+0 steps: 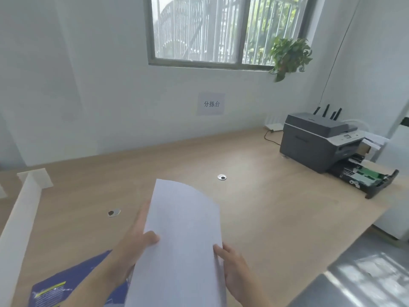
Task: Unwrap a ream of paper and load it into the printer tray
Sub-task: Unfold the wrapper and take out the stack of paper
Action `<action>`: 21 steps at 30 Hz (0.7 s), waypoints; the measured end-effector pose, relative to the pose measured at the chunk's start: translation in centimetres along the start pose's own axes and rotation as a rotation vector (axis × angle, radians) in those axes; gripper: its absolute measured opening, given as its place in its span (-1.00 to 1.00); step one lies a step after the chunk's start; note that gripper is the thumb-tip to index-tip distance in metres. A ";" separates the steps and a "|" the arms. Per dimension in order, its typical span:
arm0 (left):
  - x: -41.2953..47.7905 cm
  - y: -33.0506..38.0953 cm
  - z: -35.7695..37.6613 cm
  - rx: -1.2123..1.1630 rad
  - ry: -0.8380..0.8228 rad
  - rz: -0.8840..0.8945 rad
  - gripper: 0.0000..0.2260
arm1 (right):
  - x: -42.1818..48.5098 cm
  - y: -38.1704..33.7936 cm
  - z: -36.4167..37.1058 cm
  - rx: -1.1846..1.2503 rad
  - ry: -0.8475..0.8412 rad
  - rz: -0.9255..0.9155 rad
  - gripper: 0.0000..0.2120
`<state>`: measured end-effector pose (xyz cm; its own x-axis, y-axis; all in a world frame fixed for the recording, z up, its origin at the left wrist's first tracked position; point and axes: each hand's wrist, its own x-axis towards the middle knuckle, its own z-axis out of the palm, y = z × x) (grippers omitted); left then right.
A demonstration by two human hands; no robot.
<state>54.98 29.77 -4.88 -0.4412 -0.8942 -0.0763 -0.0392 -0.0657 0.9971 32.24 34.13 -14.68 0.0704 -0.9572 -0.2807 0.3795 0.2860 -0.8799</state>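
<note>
A white stack of paper (181, 235) is held above the wooden desk (276, 207), its far end bending slightly. My left hand (135, 247) grips its left edge with the thumb on top. My right hand (234, 271) holds the right edge. The blue ream wrapper (73, 284) lies flat on the desk under my left forearm. A grey printer (318, 140) stands at the far right of the desk. Its black paper tray (374, 180) is pulled out toward the desk's right edge.
Two round cable grommets (222, 177) (114, 212) are set into the desk. A white partition (24, 207) runs along the left side. A router with black antennas (327, 113) and a cable sit behind the printer. A plant (290, 55) hangs by the window.
</note>
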 end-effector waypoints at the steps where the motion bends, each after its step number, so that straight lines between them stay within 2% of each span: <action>1: 0.9 0.0 1.2 0.050 0.012 0.020 -0.27 | -0.3 -0.7 -1.6 0.014 0.048 -0.032 -0.59; 3: 3.0 -0.5 3.9 0.149 0.050 0.017 -0.29 | -0.7 -2.0 -5.0 -0.017 0.156 -0.095 -0.63; 7: 7.8 -2.4 10.4 0.256 0.001 0.026 -0.30 | -2.0 -5.4 -12.6 -0.065 0.307 -0.134 -0.67; 9: 10.1 -3.0 14.1 0.250 0.004 0.069 -0.37 | -3.2 -6.3 -17.2 -0.117 0.296 -0.180 -0.46; 11: 12.3 -3.1 17.7 0.232 -0.074 0.145 -0.35 | -4.4 -7.3 -21.3 -0.151 0.332 -0.241 -0.27; 14: 14.7 -2.8 23.0 0.189 -0.184 0.169 -0.36 | -5.7 -9.4 -26.1 -0.131 0.415 -0.284 -0.12; 15: 15.4 -2.6 24.7 0.152 -0.203 0.164 -0.36 | -5.8 -10.1 -27.6 -0.124 0.463 -0.281 -0.13; 18: 17.6 -2.6 28.8 0.116 -0.250 0.167 -0.34 | -6.3 -12.3 -31.0 -0.091 0.587 -0.282 -0.44; 21: 19.6 -2.7 31.9 0.109 -0.292 0.158 -0.34 | -6.8 -13.5 -33.9 -0.111 0.666 -0.317 -0.63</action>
<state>17.79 26.52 -9.24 -0.6866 -0.7242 0.0646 -0.0389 0.1253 0.9914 -4.65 38.32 -13.91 -0.6144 -0.7747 -0.1493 0.1911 0.0375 -0.9809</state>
